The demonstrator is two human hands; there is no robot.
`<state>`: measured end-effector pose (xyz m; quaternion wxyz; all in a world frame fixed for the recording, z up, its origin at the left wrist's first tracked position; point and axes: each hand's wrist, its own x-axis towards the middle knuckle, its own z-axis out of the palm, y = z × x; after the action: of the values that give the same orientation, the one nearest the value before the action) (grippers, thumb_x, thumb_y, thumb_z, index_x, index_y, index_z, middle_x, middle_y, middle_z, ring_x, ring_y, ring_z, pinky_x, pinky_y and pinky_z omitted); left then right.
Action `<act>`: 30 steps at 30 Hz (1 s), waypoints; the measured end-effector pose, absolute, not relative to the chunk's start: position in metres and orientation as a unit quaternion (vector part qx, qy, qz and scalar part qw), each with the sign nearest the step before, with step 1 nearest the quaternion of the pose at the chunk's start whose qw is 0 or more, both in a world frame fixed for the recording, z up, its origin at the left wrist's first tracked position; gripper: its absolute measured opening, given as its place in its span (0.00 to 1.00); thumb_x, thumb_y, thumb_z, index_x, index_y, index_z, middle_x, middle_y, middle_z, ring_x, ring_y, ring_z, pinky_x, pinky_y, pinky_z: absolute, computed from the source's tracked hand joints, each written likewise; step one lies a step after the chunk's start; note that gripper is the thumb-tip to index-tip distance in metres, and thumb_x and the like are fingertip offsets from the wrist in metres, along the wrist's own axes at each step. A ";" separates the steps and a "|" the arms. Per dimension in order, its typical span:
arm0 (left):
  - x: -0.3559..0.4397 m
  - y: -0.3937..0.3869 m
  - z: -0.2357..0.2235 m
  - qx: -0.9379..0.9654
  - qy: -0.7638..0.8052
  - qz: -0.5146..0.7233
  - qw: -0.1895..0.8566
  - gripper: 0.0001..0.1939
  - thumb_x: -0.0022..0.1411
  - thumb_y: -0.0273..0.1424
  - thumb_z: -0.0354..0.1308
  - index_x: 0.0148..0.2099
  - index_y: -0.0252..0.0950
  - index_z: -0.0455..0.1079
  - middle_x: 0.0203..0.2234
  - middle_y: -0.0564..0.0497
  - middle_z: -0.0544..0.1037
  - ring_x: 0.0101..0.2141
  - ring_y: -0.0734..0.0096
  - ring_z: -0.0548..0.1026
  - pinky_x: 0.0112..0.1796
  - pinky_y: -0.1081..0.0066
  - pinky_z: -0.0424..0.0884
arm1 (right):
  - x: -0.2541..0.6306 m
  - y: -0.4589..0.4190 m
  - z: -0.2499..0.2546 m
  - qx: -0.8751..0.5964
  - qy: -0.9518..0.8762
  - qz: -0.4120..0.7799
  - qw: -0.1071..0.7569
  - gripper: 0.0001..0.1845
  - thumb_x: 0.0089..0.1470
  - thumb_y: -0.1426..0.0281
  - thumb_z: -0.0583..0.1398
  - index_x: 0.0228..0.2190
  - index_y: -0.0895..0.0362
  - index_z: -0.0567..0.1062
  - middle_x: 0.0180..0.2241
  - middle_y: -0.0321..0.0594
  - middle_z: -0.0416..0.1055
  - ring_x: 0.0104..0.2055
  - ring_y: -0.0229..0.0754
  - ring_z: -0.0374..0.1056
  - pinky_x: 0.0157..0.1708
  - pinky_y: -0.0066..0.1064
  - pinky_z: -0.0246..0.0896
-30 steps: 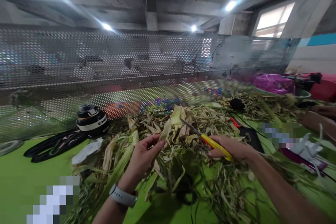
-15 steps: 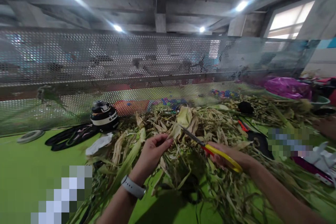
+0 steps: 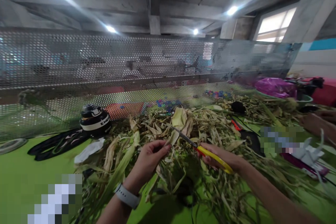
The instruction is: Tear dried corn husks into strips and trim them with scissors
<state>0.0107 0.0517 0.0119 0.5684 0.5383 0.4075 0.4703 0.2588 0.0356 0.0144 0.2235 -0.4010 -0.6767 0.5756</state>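
My left hand pinches the lower end of a pale dry corn husk between thumb and fingers. In my right hand is a pair of scissors with yellow and red handles. Their dark blades point up and left and reach the husk just above my left fingertips. Behind the blade tips a broad yellowish husk piece stands up from the heap. Whether the blades are parted is too fine to make out.
A heap of dry husks spreads over the green table. On the left are a black-and-white round container, white tissue and a black strap. A perforated metal screen stands behind. At right are a purple bag and another person's hands.
The whole view has shifted, so most things sit further left. My left hand keeps its pinch on the husk and my right hand keeps the scissors at it.
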 end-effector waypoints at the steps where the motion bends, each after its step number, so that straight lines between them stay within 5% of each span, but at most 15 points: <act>1: 0.011 0.052 0.011 0.537 0.406 0.470 0.571 0.10 0.45 0.35 0.64 0.30 0.34 0.75 0.22 0.53 0.74 0.24 0.76 0.67 0.27 0.77 0.62 | 0.258 0.035 0.015 -0.401 -0.683 0.569 0.222 0.30 0.41 0.44 0.56 0.31 0.57 0.59 0.22 0.27 0.53 0.19 0.26 0.47 0.16 0.17 0.50; 19: 0.006 0.056 0.005 0.528 0.426 0.447 0.583 0.12 0.43 0.36 0.66 0.29 0.33 0.75 0.21 0.53 0.72 0.22 0.78 0.65 0.22 0.81 0.59 | 0.253 0.043 0.007 -0.504 -0.733 0.401 0.220 0.17 0.48 0.58 0.56 0.22 0.58 0.62 0.18 0.29 0.55 0.18 0.29 0.50 0.17 0.21 0.45; 26: 0.006 0.055 0.007 0.534 0.421 0.459 0.572 0.11 0.45 0.36 0.64 0.30 0.33 0.74 0.21 0.53 0.72 0.24 0.77 0.66 0.26 0.79 0.62 | 0.260 0.051 -0.002 -0.591 -0.758 0.237 0.140 0.19 0.46 0.53 0.56 0.22 0.58 0.67 0.19 0.33 0.61 0.20 0.33 0.54 0.19 0.23 0.44; 30: 0.008 0.054 0.007 0.538 0.404 0.462 0.577 0.10 0.47 0.36 0.63 0.30 0.33 0.74 0.22 0.53 0.72 0.25 0.76 0.67 0.27 0.78 0.63 | 0.260 0.047 -0.003 -0.617 -0.782 0.081 0.041 0.17 0.47 0.55 0.56 0.31 0.56 0.71 0.25 0.39 0.70 0.26 0.41 0.64 0.23 0.26 0.48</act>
<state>0.0077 0.0539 0.0068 0.5774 0.5383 0.4042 0.4621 0.2596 0.0472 -0.0033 0.0411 -0.6169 -0.7818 0.0814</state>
